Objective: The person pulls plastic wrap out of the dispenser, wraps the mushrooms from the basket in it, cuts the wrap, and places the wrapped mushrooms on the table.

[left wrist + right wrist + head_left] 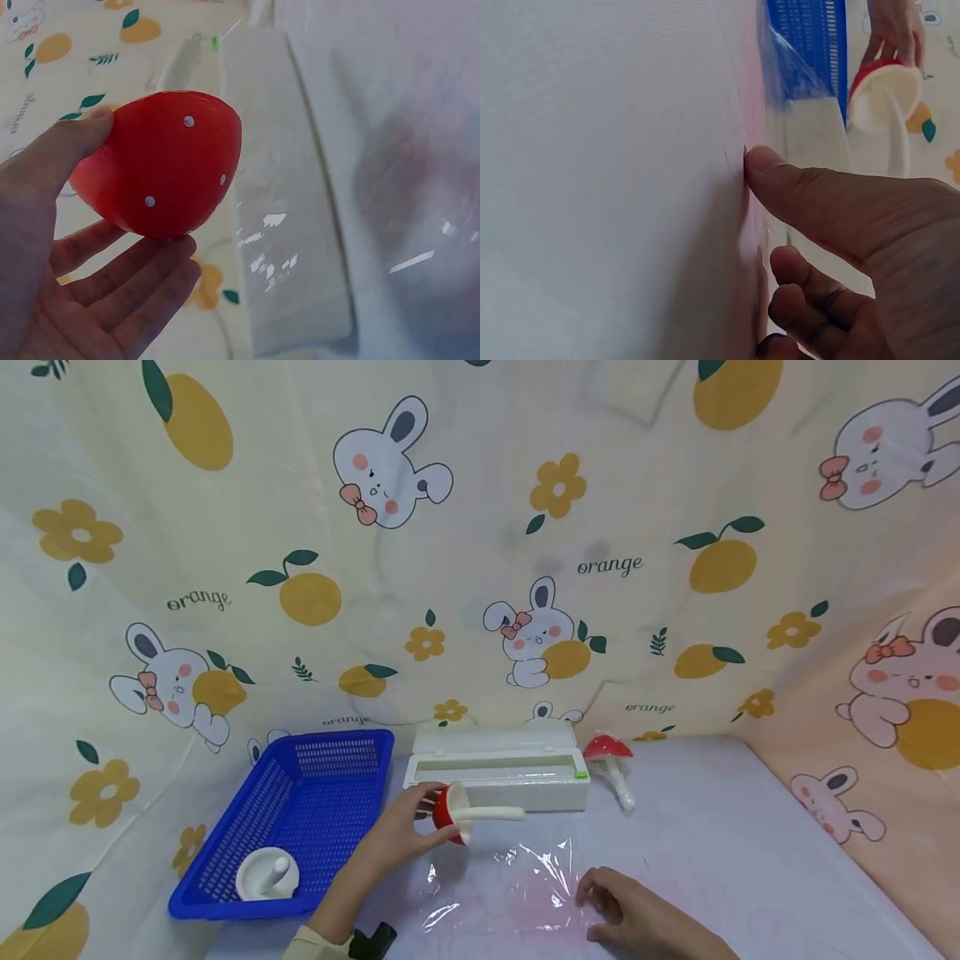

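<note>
My left hand [408,827] grips a toy mushroom [459,814] by its red, white-dotted cap, the pale stem pointing right in the head view. In the left wrist view, thumb and fingers hold opposite sides of the cap [161,161]. Below the mushroom, a sheet of clear plastic film [502,893] lies on the table. At the film's right edge rests my right hand [637,910], loosely bent, with a gap between thumb and fingers. In the right wrist view the thumb [802,187] touches the surface at the film; whether it pins the film, I cannot tell.
A white film box [498,793], lid raised, stands behind the film. Right of it lies another red-capped mushroom [611,764]. On the left is a blue basket [322,810] holding a white mushroom-shaped piece [266,877]. Patterned cloth [480,543] hangs behind the table.
</note>
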Demonstrator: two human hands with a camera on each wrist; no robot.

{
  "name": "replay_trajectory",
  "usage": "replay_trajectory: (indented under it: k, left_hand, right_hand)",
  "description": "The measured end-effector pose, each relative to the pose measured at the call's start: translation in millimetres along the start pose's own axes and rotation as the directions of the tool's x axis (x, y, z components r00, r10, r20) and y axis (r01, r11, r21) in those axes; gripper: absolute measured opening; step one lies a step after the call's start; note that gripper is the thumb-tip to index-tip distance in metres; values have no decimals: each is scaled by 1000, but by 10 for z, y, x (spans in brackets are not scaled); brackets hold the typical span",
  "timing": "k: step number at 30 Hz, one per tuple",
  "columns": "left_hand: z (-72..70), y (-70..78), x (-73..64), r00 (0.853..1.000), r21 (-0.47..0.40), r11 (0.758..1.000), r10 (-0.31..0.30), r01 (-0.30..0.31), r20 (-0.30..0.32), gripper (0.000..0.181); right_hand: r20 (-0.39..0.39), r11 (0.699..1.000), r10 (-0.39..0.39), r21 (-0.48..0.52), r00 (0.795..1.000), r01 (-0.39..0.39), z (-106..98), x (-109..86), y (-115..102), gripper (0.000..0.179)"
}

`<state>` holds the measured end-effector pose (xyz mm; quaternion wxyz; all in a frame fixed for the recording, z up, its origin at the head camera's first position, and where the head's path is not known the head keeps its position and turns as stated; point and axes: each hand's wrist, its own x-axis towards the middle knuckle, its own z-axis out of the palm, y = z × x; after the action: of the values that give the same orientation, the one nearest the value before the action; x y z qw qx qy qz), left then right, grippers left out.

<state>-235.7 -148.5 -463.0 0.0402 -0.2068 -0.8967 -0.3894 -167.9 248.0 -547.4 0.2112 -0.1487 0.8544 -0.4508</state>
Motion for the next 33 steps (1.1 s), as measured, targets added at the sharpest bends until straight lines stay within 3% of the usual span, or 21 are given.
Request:
replay_trajectory:
  k: [6,14,27,33]
  left_hand:
    - [220,3,-1,997,-22,997,69,-68,32,65]
    - [468,0,3,995,4,995,95,-95,30,64]
    - [688,45,-48,999,105,993,42,-45,35,69]
    - [733,83,-52,996,129,991,-56,46,69,76]
  right_hand:
    - [-16,1000,11,-14,1000,-11,-39,-6,-9,35]
    - [-48,998,57,-30,997,-58,-68,13,25,32]
    - [-46,994,-52,-96,998,47,-63,84,71,12]
    - [-62,984,-77,-163,995,66,-26,106,35,10]
